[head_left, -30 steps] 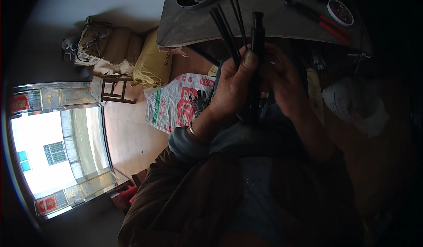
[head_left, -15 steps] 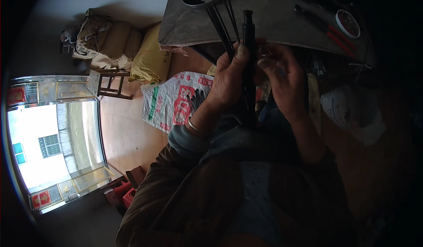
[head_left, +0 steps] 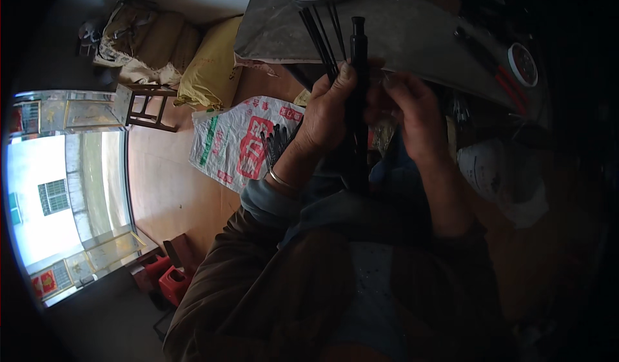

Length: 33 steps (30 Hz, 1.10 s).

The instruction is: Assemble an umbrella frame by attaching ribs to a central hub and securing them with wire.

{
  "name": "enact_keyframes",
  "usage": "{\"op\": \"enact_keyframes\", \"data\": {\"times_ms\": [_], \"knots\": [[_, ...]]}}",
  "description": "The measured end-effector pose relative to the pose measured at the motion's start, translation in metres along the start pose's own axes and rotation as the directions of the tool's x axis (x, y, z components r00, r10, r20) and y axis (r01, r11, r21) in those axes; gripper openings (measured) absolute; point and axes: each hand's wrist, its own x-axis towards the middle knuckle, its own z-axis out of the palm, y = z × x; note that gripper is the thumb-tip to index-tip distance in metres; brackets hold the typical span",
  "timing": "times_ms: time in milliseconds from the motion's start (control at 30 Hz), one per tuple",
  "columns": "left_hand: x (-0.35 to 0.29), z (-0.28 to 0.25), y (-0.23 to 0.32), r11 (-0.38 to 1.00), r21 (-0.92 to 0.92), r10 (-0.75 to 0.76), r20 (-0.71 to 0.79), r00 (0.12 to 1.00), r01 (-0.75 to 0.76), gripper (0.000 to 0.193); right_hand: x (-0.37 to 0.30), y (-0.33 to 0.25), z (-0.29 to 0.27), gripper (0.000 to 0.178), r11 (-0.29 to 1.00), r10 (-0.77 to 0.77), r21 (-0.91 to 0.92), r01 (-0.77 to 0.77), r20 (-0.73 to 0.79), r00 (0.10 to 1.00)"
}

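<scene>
My left hand (head_left: 325,113) is closed around a thick black tube (head_left: 358,47) with a flared top end, held nearly upright over my lap. Several thin black rods (head_left: 316,36) fan out above the same grip, left of the tube. Just right of the tube, my right hand (head_left: 416,107) has its fingers curled in a pinch. Whatever small, thin thing may be between those fingertips is too blurred and dark to name. More black rods (head_left: 276,141) lie on a white woven sack (head_left: 222,149) with red and green print, beyond my left wrist.
Ahead is a grey-topped table (head_left: 264,42), its edge close to my hands. It carries a bowl (head_left: 320,2) of small black parts, red-handled pliers (head_left: 506,88) and a round tin (head_left: 522,65). A white plastic bag (head_left: 500,175) is at right; a yellow sack (head_left: 209,68) and wooden stool (head_left: 155,108) at left.
The view has shifted, so the bowl, pliers and tin appear farther right. My right fingers have drawn closer together beside the tube; my left hand keeps its grip.
</scene>
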Motion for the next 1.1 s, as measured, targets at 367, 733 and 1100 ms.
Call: {"op": "enact_keyframes", "data": {"times_ms": [367, 733, 1100], "knots": [[-0.026, -0.066, 0.012, 0.996, 0.056, 0.086, -0.237, 0.968, -0.075, 0.041, 0.004, 0.061, 0.055, 0.015, 0.86, -0.154, -0.476, 0.187, 0.106, 0.982], [-0.02, -0.088, 0.001, 0.991, -0.063, 0.114, -0.1, 0.988, -0.121, 0.043, 0.015, 0.057, 0.068, 0.018, 0.762, -0.167, -0.631, 0.146, 0.025, 0.986], [-0.004, -0.057, -0.021, 0.96, -0.265, 0.051, -0.152, 0.987, -0.09, 0.029, -0.003, 0.044, 0.051, 0.019, 0.816, -0.22, -0.566, 0.116, -0.118, 0.968]]}}
